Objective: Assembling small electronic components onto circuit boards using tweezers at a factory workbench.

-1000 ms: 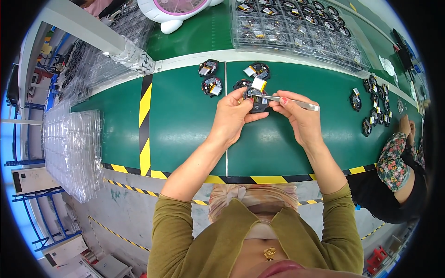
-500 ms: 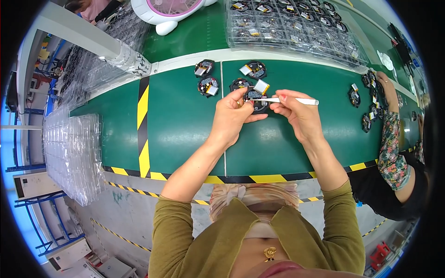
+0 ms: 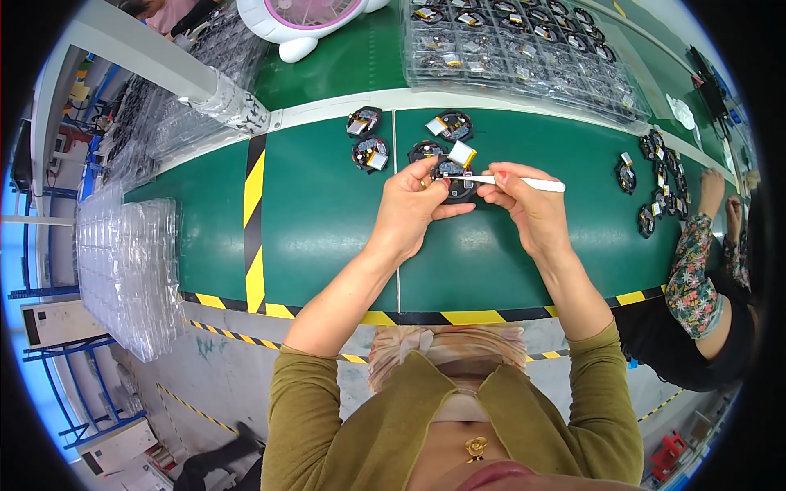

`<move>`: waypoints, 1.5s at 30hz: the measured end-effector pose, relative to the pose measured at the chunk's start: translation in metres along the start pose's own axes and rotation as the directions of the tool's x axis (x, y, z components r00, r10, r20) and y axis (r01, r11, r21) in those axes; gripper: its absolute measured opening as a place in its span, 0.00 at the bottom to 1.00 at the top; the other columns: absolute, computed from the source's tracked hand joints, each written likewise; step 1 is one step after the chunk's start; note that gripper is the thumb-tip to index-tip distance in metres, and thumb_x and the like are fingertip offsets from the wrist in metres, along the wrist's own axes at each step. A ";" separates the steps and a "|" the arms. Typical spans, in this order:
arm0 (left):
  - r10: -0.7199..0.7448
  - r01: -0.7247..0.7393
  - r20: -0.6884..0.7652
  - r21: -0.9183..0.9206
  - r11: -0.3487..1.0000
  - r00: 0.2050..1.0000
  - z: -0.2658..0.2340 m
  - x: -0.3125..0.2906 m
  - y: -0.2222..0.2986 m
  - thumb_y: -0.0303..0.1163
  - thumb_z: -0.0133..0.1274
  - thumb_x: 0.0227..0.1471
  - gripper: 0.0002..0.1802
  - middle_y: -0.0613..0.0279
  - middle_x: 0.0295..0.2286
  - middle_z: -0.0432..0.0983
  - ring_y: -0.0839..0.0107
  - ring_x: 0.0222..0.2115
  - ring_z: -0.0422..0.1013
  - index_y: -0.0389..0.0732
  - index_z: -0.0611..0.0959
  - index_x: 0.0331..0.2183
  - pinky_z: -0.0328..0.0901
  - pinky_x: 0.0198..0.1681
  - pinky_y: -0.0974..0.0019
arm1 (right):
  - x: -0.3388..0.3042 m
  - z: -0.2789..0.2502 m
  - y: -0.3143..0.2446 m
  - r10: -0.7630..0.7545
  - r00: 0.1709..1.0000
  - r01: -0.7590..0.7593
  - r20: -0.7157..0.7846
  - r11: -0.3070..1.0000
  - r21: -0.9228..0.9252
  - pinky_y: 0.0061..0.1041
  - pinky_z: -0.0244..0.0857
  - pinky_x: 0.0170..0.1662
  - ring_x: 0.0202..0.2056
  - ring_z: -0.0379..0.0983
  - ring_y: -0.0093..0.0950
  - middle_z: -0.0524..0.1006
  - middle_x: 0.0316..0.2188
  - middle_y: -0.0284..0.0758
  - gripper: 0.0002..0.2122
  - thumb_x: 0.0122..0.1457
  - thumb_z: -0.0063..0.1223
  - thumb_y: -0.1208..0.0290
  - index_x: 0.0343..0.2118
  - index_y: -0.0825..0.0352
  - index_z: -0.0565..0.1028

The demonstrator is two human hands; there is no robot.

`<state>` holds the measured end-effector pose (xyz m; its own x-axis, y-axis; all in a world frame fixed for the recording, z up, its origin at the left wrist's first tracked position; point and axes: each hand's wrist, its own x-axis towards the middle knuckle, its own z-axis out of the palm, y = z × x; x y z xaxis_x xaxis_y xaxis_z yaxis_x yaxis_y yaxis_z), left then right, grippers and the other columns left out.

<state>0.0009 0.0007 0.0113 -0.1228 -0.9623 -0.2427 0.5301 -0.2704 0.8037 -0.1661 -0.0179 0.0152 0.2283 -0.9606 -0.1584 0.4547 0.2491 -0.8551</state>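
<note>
My left hand (image 3: 411, 203) grips a round black electronic module (image 3: 463, 190) by its left side, thumb and fingertips at its edge. A silver battery pouch with a yellow end (image 3: 462, 154) sticks up from the far side of that module. White tweezers (image 3: 538, 184) are pinched in my right hand (image 3: 528, 204), their thin tips on the module near my left thumb. Just beyond lies another round module (image 3: 426, 151), partly hidden by the held one. Farther off is a module with its battery (image 3: 453, 125); two more modules (image 3: 370, 154) lie to the left.
Stacked clear trays (image 3: 524, 61) of modules stand at the back, beside a white and pink fan (image 3: 315, 20). Empty clear trays (image 3: 131, 270) are piled at left. At right, more modules (image 3: 663, 180) lie near a co-worker's arm in a floral sleeve (image 3: 696, 278). Striped tape (image 3: 458, 317) marks the table's front edge.
The co-worker's hand at the right has drawn back from the modules there. A dark shape has come into view on the floor at lower left. My hands hold nearly the same pose.
</note>
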 end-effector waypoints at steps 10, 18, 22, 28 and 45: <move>0.026 -0.025 -0.016 0.079 0.997 1.000 0.000 0.001 -0.003 0.17 0.39 0.49 0.18 0.61 0.29 0.70 0.74 0.29 0.70 0.27 0.65 0.45 0.73 0.35 0.66 | 0.000 -0.002 -0.002 0.003 1.000 -0.003 -0.004 1.000 0.008 0.21 0.70 0.33 0.28 0.74 0.30 0.74 0.28 0.45 0.11 0.50 0.50 0.78 0.35 0.80 0.70; -0.007 0.003 0.035 0.108 0.994 0.999 0.001 -0.002 0.000 0.17 0.40 0.49 0.17 0.61 0.30 0.71 0.76 0.30 0.70 0.28 0.68 0.44 0.73 0.34 0.67 | 0.005 -0.009 -0.009 -0.026 0.998 0.030 0.064 0.998 -0.062 0.21 0.70 0.32 0.28 0.75 0.30 0.74 0.29 0.45 0.11 0.51 0.51 0.76 0.35 0.78 0.71; -0.044 0.039 0.066 0.069 0.997 0.997 0.002 -0.002 0.005 0.22 0.40 0.51 0.14 0.58 0.31 0.71 0.72 0.30 0.71 0.29 0.69 0.42 0.73 0.34 0.66 | 0.006 -0.012 -0.008 -0.029 0.996 0.034 0.083 0.997 -0.062 0.22 0.70 0.32 0.28 0.75 0.30 0.74 0.30 0.45 0.11 0.51 0.52 0.76 0.35 0.78 0.71; -0.051 0.051 -0.006 -0.003 0.999 0.999 -0.004 0.001 0.006 0.28 0.39 0.55 0.13 0.56 0.32 0.72 0.68 0.31 0.72 0.30 0.71 0.39 0.72 0.33 0.64 | 0.002 0.001 -0.009 -0.202 0.979 0.203 0.021 0.977 -0.066 0.18 0.68 0.26 0.24 0.73 0.27 0.74 0.28 0.43 0.14 0.53 0.48 0.75 0.41 0.72 0.63; -0.046 0.043 0.101 0.033 0.999 0.994 -0.007 0.000 -0.001 0.37 0.37 0.57 0.19 0.53 0.33 0.73 0.64 0.34 0.72 0.31 0.70 0.41 0.68 0.37 0.63 | -0.014 0.012 0.008 0.410 0.873 -0.268 0.264 0.855 -0.444 0.14 0.56 0.12 0.10 0.64 0.18 0.73 0.16 0.36 0.08 0.54 0.48 0.72 0.30 0.73 0.74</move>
<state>0.0067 0.0012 0.0066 -0.2309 -0.9469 -0.2237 0.4962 -0.3123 0.8101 -0.1553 -0.0008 0.0166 0.6129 -0.7041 -0.3587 -0.0542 0.4155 -0.9080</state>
